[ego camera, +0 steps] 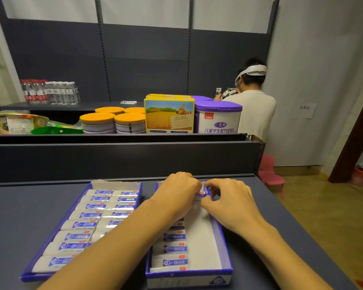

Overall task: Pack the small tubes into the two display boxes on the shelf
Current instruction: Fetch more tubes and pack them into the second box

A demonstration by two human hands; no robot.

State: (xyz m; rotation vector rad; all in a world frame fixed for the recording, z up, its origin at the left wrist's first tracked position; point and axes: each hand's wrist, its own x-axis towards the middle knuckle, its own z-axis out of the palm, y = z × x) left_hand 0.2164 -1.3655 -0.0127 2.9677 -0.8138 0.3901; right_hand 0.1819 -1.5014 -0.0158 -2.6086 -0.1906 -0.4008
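Two blue display boxes side by side on the dark shelf [19, 210]: left box [30, 271] packed with two columns of small white tubes [76, 225], right box [224, 243] holding one column of tubes down its left side, bare white floor on its right. Left hand [176, 193] and right hand [228, 197] together at the far end of the right box, fingers of both grips curled and pinching one tube [202, 192] there. Behind, on a higher shelf, orange-lidded cans [98, 122], a yellow carton [169, 116], a purple-lidded tub [218, 118]; further back, a person [254, 105] turned away.
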